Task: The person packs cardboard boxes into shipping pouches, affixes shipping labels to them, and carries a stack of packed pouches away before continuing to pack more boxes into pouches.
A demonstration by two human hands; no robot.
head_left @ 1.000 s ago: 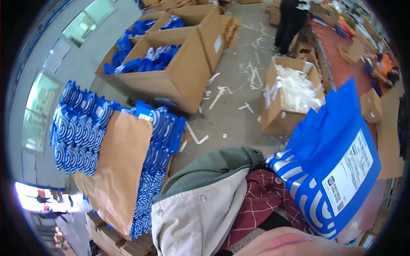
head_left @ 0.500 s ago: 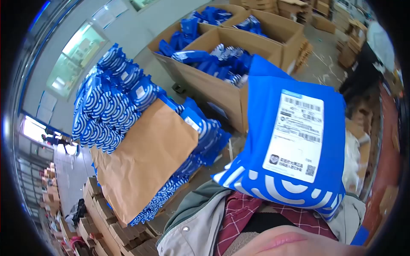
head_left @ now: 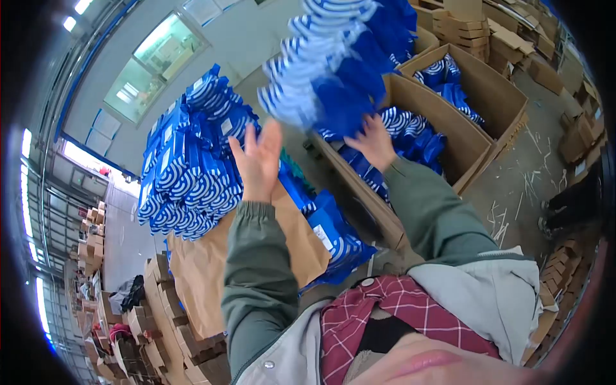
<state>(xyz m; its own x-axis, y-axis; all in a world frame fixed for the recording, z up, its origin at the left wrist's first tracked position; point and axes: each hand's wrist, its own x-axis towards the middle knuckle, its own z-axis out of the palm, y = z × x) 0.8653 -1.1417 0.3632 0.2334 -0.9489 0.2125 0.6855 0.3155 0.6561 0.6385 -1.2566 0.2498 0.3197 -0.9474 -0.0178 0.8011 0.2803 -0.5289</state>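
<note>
A bundle of several blue bags with white wave stripes [head_left: 337, 64] is in mid-air at the top centre, its lower left part blurred. My left hand [head_left: 258, 159] is raised below and left of the bundle, fingers spread and nothing in it. At the bundle's lower edge is my right hand [head_left: 374, 141], its fingers apart; whether the fingertips touch the bags is unclear. Behind my left hand stands a tall stack of similar blue bags [head_left: 189, 167], beside a sheet of brown paper [head_left: 202, 276] lying over more bags.
Large cardboard boxes [head_left: 443, 144] holding blue bags stand right of centre. More blue bags [head_left: 333, 234] lie by the paper's right edge. Flattened cardboard [head_left: 459, 29] is piled at the top right. A person's dark-clothed legs [head_left: 574, 202] show at the right edge. Paper strips litter the floor.
The view has swung right to left, toward the stack. The single labelled blue bag seen close up is no longer visible. Both my hands have come into view, and a striped bundle now hangs in the air.
</note>
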